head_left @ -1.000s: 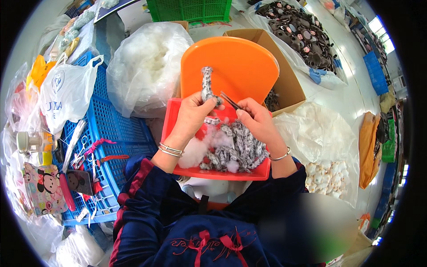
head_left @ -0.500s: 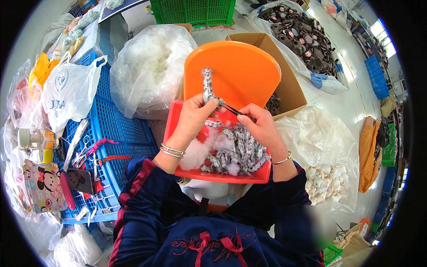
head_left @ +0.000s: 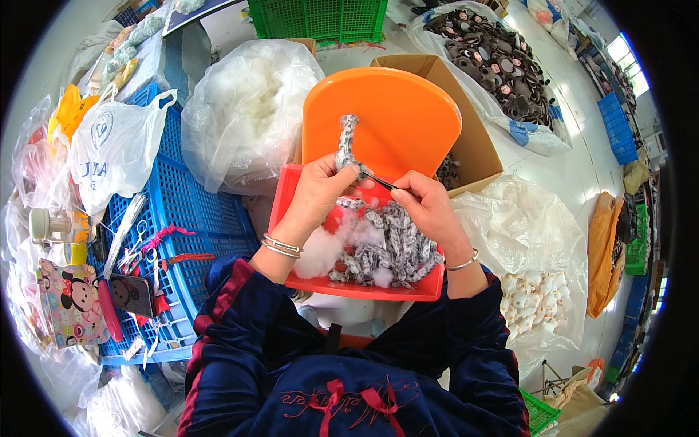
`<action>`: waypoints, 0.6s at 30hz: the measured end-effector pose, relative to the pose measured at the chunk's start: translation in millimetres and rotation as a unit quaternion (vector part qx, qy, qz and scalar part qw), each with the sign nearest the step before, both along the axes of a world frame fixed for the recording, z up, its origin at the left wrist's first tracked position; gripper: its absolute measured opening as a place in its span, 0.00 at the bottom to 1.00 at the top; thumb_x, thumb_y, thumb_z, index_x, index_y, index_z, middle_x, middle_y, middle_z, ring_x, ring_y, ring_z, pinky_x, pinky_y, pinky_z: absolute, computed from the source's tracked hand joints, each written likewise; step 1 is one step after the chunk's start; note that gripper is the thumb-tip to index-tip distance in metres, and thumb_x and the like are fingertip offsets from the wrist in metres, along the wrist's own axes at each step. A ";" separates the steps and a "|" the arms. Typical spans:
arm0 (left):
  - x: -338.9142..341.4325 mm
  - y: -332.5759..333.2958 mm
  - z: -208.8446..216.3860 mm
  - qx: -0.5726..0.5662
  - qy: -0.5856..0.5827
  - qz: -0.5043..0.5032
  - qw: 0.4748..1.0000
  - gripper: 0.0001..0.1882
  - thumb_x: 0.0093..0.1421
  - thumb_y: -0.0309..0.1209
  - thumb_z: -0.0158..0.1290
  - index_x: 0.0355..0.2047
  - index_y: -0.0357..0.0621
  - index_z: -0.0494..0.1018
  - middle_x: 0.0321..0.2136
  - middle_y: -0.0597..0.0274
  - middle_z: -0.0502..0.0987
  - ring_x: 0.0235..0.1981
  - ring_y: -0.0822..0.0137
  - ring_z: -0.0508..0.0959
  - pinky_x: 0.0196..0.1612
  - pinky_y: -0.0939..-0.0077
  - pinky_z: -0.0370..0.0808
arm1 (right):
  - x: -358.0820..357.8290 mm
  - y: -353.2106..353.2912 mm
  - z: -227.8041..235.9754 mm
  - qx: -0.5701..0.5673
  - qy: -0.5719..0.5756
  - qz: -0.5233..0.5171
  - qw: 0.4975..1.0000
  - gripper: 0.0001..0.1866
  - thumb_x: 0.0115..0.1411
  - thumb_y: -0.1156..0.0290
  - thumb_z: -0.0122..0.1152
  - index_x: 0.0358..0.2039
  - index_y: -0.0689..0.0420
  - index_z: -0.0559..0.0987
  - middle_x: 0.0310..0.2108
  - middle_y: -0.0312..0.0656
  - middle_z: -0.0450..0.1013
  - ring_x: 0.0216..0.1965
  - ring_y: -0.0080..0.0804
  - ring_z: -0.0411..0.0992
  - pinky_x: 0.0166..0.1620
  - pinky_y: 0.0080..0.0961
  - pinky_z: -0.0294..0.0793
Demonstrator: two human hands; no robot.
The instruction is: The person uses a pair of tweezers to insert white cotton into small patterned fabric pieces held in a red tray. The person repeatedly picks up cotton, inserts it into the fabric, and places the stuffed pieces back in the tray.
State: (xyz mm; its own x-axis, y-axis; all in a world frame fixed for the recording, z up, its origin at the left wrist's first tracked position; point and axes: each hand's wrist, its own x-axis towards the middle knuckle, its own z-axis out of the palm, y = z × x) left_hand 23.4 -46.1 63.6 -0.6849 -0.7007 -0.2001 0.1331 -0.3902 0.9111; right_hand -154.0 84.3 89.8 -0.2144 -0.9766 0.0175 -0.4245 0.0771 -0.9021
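Note:
My left hand [head_left: 322,188] is closed around the lower end of a grey-and-white fuzzy plush tube [head_left: 346,140], whose narrow end stands up past my fingers. Between the fingers and thumb of my right hand [head_left: 424,202] is a pair of dark tweezers [head_left: 379,181]. Their tips reach the tube's end at my left fingertips, and the opening there is hidden. Below both hands is a red tray [head_left: 364,293]. It holds a pile of similar grey-and-white plush pieces [head_left: 395,244] and loose white stuffing fibre [head_left: 317,254].
An orange chair or stool top [head_left: 386,109] rises behind the tray. To the left are a clear bag of stuffing [head_left: 244,109] and blue crates [head_left: 196,240] with scissors and a phone on top. A cardboard box [head_left: 473,146] and a bag of small white pieces [head_left: 535,298] lie right.
The plush tube's upper end has tilted slightly to the right. The tweezers appear further into the tube's end, with less of their length showing.

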 end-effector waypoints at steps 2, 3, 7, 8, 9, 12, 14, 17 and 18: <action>1.7 -1.8 -1.0 0.002 -0.004 -0.006 1.000 0.09 0.65 0.26 0.51 0.42 0.35 0.76 0.36 0.60 0.81 0.35 0.70 0.82 0.37 0.77 0.80 | 2.2 -0.3 2.9 -0.009 -0.017 -0.002 1.000 0.05 0.62 0.76 0.59 0.33 0.65 0.75 0.27 0.39 0.74 0.29 0.23 0.73 0.33 0.22 0.72; 2.2 -2.3 -1.2 0.004 -0.006 -0.010 1.000 0.09 0.65 0.26 0.51 0.42 0.35 0.76 0.36 0.60 0.81 0.36 0.69 0.82 0.38 0.77 0.80 | 3.0 -0.1 3.8 -0.013 -0.025 -0.004 1.000 0.05 0.62 0.75 0.59 0.32 0.65 0.75 0.27 0.40 0.74 0.29 0.23 0.73 0.33 0.22 0.72; 2.3 -2.8 9.0 -0.031 -0.012 -0.019 0.999 0.10 0.64 0.26 0.53 0.43 0.35 0.77 0.35 0.62 0.81 0.35 0.73 0.81 0.36 0.79 0.78 | -4.5 1.2 -6.3 -0.036 0.037 -0.023 0.998 0.06 0.61 0.75 0.61 0.31 0.64 0.76 0.25 0.40 0.73 0.27 0.24 0.71 0.31 0.22 0.70; 3.7 -3.5 11.7 -0.050 -0.022 -0.026 0.998 0.10 0.63 0.27 0.53 0.43 0.35 0.77 0.34 0.63 0.81 0.34 0.74 0.81 0.36 0.80 0.78 | -4.8 1.9 -7.2 -0.035 0.029 -0.025 0.999 0.06 0.60 0.75 0.61 0.31 0.64 0.76 0.25 0.40 0.73 0.27 0.24 0.70 0.31 0.22 0.69; 4.7 -4.5 12.8 -0.069 -0.032 -0.034 0.996 0.10 0.63 0.27 0.54 0.42 0.35 0.77 0.34 0.63 0.81 0.33 0.75 0.80 0.35 0.81 0.77 | -4.8 2.1 -7.8 -0.034 0.022 -0.026 0.999 0.06 0.60 0.75 0.61 0.31 0.64 0.76 0.24 0.40 0.72 0.26 0.24 0.70 0.30 0.22 0.68; 7.3 -8.4 9.3 -0.093 -0.043 -0.029 0.994 0.09 0.62 0.28 0.56 0.40 0.36 0.78 0.31 0.66 0.80 0.29 0.79 0.77 0.33 0.83 0.75 | -2.3 0.7 -2.6 -0.033 0.039 -0.018 0.999 0.06 0.60 0.74 0.61 0.31 0.64 0.76 0.23 0.40 0.72 0.26 0.24 0.69 0.30 0.23 0.68; 9.3 -10.5 6.2 -0.099 -0.044 -0.038 0.993 0.08 0.63 0.29 0.56 0.37 0.36 0.78 0.29 0.67 0.79 0.27 0.80 0.75 0.32 0.83 0.74 | -1.8 1.4 -2.6 -0.037 0.045 -0.020 0.998 0.06 0.60 0.74 0.61 0.31 0.64 0.76 0.23 0.39 0.72 0.25 0.25 0.69 0.29 0.23 0.67; 10.7 -13.0 8.9 -0.105 -0.077 -0.060 0.990 0.08 0.63 0.30 0.56 0.33 0.37 0.78 0.25 0.69 0.77 0.25 0.80 0.74 0.30 0.84 0.72 | -4.2 3.0 -2.5 -0.029 0.051 -0.020 0.998 0.06 0.60 0.74 0.61 0.30 0.64 0.76 0.23 0.39 0.72 0.25 0.25 0.69 0.29 0.23 0.67; 10.6 -13.5 10.7 -0.107 -0.093 -0.070 0.987 0.08 0.63 0.30 0.56 0.32 0.37 0.78 0.23 0.70 0.76 0.24 0.81 0.74 0.29 0.84 0.72 | -4.8 3.8 -2.6 -0.023 0.054 -0.021 0.998 0.06 0.60 0.74 0.61 0.30 0.63 0.76 0.23 0.39 0.72 0.25 0.25 0.69 0.29 0.23 0.67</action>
